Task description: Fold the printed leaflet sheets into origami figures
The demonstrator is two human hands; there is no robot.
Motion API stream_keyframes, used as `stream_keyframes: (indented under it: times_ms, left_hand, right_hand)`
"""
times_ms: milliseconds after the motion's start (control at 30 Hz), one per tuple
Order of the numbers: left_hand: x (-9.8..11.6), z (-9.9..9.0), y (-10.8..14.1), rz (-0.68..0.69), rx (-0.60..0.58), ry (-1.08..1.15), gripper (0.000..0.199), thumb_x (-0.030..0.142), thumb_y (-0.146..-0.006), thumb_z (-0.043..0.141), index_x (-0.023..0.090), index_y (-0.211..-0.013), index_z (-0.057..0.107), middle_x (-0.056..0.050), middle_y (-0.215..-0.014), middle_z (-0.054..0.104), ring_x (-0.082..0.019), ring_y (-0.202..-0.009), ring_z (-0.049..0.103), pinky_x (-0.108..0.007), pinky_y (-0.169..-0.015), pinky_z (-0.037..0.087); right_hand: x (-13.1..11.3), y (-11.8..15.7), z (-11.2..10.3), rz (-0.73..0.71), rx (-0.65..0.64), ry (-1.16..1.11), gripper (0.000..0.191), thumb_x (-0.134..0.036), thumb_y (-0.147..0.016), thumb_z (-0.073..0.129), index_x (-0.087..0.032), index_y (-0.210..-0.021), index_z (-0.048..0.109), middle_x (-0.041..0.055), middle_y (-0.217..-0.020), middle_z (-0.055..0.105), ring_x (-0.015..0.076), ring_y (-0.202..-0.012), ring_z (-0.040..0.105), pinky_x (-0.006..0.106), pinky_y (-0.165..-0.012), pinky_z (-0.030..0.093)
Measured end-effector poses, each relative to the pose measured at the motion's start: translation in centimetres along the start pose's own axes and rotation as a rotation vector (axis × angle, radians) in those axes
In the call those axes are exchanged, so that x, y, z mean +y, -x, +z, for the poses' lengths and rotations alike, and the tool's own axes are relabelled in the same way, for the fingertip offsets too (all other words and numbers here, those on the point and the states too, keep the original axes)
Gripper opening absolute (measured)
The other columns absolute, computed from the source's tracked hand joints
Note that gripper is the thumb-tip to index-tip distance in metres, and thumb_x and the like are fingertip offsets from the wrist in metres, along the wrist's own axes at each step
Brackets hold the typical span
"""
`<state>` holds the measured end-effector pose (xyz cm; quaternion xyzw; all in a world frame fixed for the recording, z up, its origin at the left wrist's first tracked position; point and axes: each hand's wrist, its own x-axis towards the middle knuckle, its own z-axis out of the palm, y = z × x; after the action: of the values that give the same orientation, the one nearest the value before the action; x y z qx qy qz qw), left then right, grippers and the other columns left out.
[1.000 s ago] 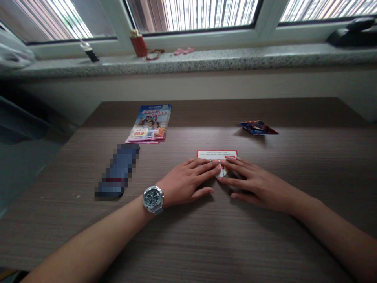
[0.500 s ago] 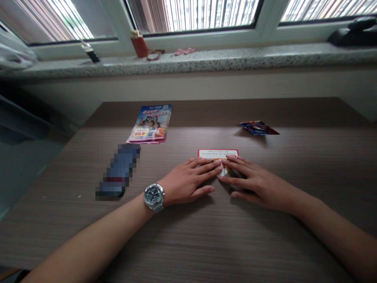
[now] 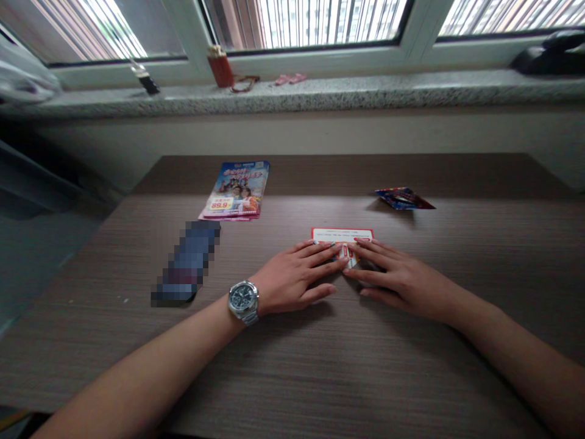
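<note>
A partly folded paper leaflet [image 3: 342, 234] with a red border lies flat on the table, its far strip showing past my fingertips. Fingers outstretched, my left hand [image 3: 305, 275] lies over its left half and near corner. My right hand [image 3: 392, 277] presses flat on the right side, fingers spread. Between the two hands a white and orange printed flap shows; the rest of the leaflet is hidden beneath them. A silver watch [image 3: 244, 301] is on my left wrist.
A stack of printed flyers [image 3: 237, 190] lies at the back left, with a blurred-out dark phone-like object [image 3: 187, 262] nearer me. A folded paper piece [image 3: 404, 199] stands at the back right. A red lighter-shaped item [image 3: 220, 67] is on the granite windowsill [image 3: 347, 96].
The view has shifted slightly. Both hands stay on the leaflet in nearly the same pose.
</note>
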<state>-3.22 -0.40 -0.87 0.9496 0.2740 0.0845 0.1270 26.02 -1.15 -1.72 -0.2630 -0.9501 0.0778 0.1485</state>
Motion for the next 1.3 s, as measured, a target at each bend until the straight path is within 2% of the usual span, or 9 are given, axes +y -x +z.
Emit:
stream_keyframes:
  times_ms: [167,400,667,867,1000,1100,1167,1233,1300]
  left_hand:
    - [-0.4,-0.4,0.0,0.027,-0.047,0.024,0.053,0.045,-0.105,0.041,0.031,-0.155,0.035,-0.003,-0.164,0.029,-0.019,-0.153,0.026,-0.041,-0.127,0.017]
    - [-1.5,-0.6,-0.1,-0.068,-0.052,-0.041,0.047,0.043,-0.107,0.034,0.041,-0.154,0.034,0.002,-0.165,0.025,-0.022,-0.153,0.024,-0.049,-0.126,0.009]
    - [-2.0,-1.0,0.4,-0.227,-0.033,-0.121,0.047,0.040,-0.108,0.028,0.040,-0.155,0.031,-0.001,-0.167,0.022,-0.024,-0.154,0.023,-0.052,-0.124,0.015]
    - [-1.6,-1.0,0.6,-0.326,-0.083,-0.167,0.050,0.041,-0.109,0.022,0.036,-0.159,0.023,0.002,-0.167,0.017,-0.022,-0.155,0.018,-0.047,-0.126,0.016]
    - [-1.7,-0.9,0.8,-0.379,-0.044,-0.235,0.051,0.040,-0.108,0.024,0.033,-0.159,0.023,0.001,-0.167,0.020,-0.021,-0.156,0.016,-0.047,-0.127,0.015]
    - [-1.4,-0.9,0.7,-0.368,0.011,-0.274,0.051,0.039,-0.108,0.027,0.029,-0.158,0.030,-0.001,-0.167,0.021,-0.023,-0.155,0.018,-0.048,-0.126,0.017]
    - [-1.0,-1.0,0.5,-0.351,0.062,-0.292,0.052,0.039,-0.108,0.028,0.021,-0.156,0.035,-0.007,-0.167,0.021,-0.024,-0.154,0.021,-0.048,-0.126,0.019]
    - [-0.6,-1.1,0.3,-0.288,0.092,-0.283,0.055,0.041,-0.107,0.030,0.015,-0.156,0.034,-0.012,-0.166,0.023,-0.025,-0.154,0.024,-0.046,-0.126,0.020]
    - [-0.2,-1.1,0.1,-0.169,0.079,-0.242,0.058,0.044,-0.106,0.034,0.016,-0.157,0.031,-0.011,-0.165,0.025,-0.024,-0.153,0.025,-0.043,-0.126,0.021]
  right_hand:
    - [0.2,0.2,0.2,-0.008,-0.010,0.009,0.047,-0.026,-0.094,0.065,-0.027,-0.141,0.059,0.0134,-0.160,0.037,0.0341,-0.148,0.033,0.058,-0.116,0.036]
    - [0.0,0.2,0.2,0.006,-0.032,0.003,0.047,-0.029,-0.096,0.062,-0.026,-0.143,0.057,0.0145,-0.162,0.035,0.0354,-0.149,0.030,0.060,-0.117,0.034]
    - [0.2,0.4,0.3,0.014,-0.027,-0.002,0.047,-0.028,-0.096,0.062,-0.027,-0.143,0.057,0.0134,-0.161,0.037,0.0348,-0.149,0.031,0.058,-0.117,0.034]
    - [0.3,0.6,0.6,0.006,-0.030,0.007,0.047,-0.029,-0.097,0.060,-0.026,-0.144,0.055,0.0143,-0.162,0.035,0.0347,-0.149,0.031,0.059,-0.117,0.035]
    - [0.4,0.6,0.6,0.008,-0.038,0.011,0.046,-0.030,-0.098,0.059,-0.026,-0.144,0.056,0.0146,-0.163,0.034,0.0350,-0.150,0.030,0.059,-0.117,0.034]
    - [0.3,0.6,0.6,0.012,-0.036,0.018,0.046,-0.030,-0.098,0.058,-0.025,-0.144,0.056,0.0151,-0.163,0.033,0.0356,-0.149,0.030,0.059,-0.117,0.034]
    - [0.2,0.5,0.6,0.013,-0.036,0.025,0.046,-0.031,-0.098,0.058,-0.025,-0.143,0.057,0.0157,-0.162,0.034,0.0360,-0.149,0.030,0.059,-0.117,0.034]
    - [0.2,0.5,0.6,0.010,-0.035,0.027,0.045,-0.032,-0.098,0.059,-0.025,-0.143,0.057,0.0157,-0.162,0.035,0.0362,-0.149,0.030,0.059,-0.117,0.034]
    - [0.1,0.4,0.5,0.007,-0.037,0.026,0.047,-0.032,-0.097,0.060,-0.025,-0.143,0.056,0.0154,-0.162,0.035,0.0360,-0.150,0.029,0.059,-0.117,0.034]
